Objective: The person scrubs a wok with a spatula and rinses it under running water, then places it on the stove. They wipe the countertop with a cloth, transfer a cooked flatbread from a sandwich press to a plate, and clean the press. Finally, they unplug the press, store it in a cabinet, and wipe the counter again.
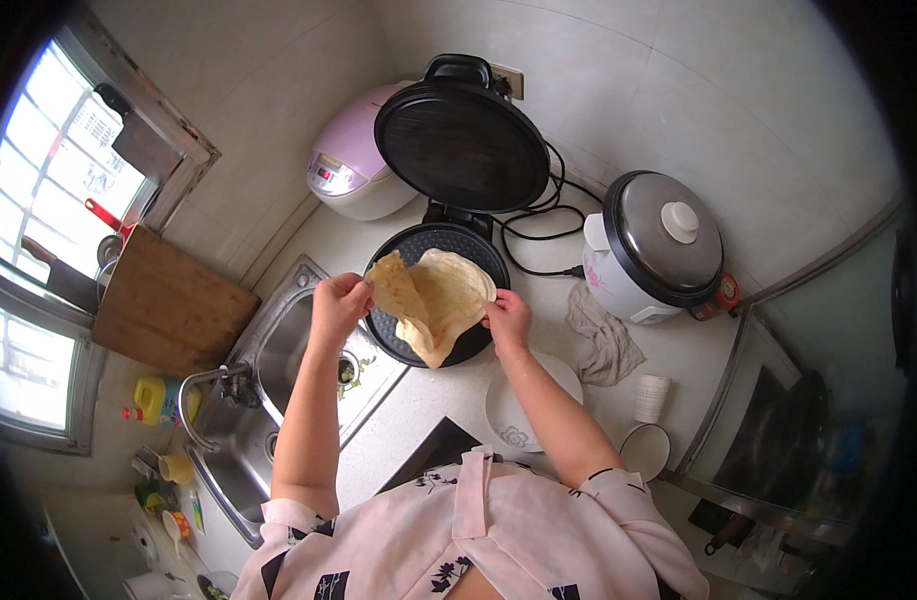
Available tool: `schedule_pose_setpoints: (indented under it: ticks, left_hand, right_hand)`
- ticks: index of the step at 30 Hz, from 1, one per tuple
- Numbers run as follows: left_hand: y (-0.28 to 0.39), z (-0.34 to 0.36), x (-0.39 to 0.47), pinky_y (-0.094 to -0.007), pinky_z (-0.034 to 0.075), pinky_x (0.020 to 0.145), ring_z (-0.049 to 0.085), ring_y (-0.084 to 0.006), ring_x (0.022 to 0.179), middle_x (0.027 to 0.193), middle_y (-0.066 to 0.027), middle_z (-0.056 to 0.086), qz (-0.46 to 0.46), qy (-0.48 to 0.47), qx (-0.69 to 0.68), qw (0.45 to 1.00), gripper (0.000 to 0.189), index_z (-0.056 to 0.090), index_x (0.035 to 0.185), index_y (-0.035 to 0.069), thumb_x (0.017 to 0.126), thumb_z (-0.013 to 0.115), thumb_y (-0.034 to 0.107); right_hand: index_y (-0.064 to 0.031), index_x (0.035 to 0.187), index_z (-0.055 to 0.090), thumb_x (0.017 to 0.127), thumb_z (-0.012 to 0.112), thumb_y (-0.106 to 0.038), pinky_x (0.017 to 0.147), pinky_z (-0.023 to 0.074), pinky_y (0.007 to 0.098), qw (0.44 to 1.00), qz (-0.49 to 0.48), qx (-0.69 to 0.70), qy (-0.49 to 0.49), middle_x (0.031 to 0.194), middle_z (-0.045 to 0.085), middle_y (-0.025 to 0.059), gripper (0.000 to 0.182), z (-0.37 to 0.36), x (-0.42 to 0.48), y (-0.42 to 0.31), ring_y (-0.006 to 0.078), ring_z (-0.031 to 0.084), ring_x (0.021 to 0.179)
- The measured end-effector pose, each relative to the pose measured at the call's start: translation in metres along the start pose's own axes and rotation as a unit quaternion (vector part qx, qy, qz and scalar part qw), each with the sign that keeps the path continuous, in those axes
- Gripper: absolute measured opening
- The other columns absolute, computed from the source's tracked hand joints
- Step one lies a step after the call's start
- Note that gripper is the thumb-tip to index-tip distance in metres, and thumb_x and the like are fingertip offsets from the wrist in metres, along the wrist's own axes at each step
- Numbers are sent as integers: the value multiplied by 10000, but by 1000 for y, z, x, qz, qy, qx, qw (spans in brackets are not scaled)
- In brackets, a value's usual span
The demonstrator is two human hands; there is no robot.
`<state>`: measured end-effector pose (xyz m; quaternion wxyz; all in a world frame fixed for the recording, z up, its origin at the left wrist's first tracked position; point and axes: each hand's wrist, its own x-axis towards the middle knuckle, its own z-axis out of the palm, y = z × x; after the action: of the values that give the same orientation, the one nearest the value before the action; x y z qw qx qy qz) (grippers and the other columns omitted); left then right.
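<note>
Between my two hands a thin flatbread [458,289] hangs over the lower plate of a round black electric griddle [393,339]. My left hand [341,304] pinches its browned, folded left edge. At the right rim, my right hand [509,319] grips the paler side between thumb and fingers. The bread sags into a point at the front, past the dimpled plate's middle. Tilted up behind it is the griddle's lid [462,146]. Partly under my right forearm lies a white plate [515,412] with a grey flower pattern.
A pink rice cooker [353,154] stands behind left, a steel-lidded electric cooker [653,247] right, with a black cord [541,270] between. A grey cloth [601,337], paper cup [652,397] and bowl [646,452] are at right. The steel sink [290,337] and wooden cutting board [173,304] are left.
</note>
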<state>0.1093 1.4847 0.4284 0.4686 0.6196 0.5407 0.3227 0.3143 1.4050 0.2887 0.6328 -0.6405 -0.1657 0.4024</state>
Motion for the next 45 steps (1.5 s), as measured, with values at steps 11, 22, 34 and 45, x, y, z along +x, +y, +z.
schedule_pose_setpoints:
  ticks: [11, 22, 34, 45]
  left_hand:
    - [10, -57, -15, -199, 329, 436, 427, -61, 467, 535, -10, 493, 57, 68, -75, 993, 169, 539, 601, -7, 757, 502, 47]
    - [18, -73, -48, -190, 320, 466, 418, -46, 505, 559, 15, 476, 98, 33, -46, 994, 188, 537, 638, -12, 806, 518, 71]
    - [49, 18, -85, -192, 395, 524, 488, -53, 566, 628, 3, 551, 78, -207, -71, 973, 151, 602, 762, -27, 797, 538, 105]
    - [-88, 127, -163, -216, 430, 541, 505, -92, 565, 659, -8, 564, -224, -235, -366, 872, 154, 573, 787, 51, 862, 510, 169]
  right_hand:
    - [-1, 936, 560, 753, 538, -9, 445, 433, 202, 984, -107, -114, 90, 737, 602, 46, 184, -25, 42, 48, 87, 541, 549]
    - [-21, 1079, 422, 825, 496, -31, 696, 498, 312, 991, -8, 124, 37, 1012, 522, 87, 265, -61, -68, -15, 166, 543, 878]
    - [-11, 961, 464, 793, 539, -41, 536, 507, 261, 969, 111, -15, 219, 825, 519, 62, 186, -188, -186, 73, 133, 548, 675]
    - [-42, 965, 491, 775, 566, -65, 526, 462, 261, 962, 181, 39, 201, 811, 518, 45, 206, -198, -181, 73, 126, 533, 664]
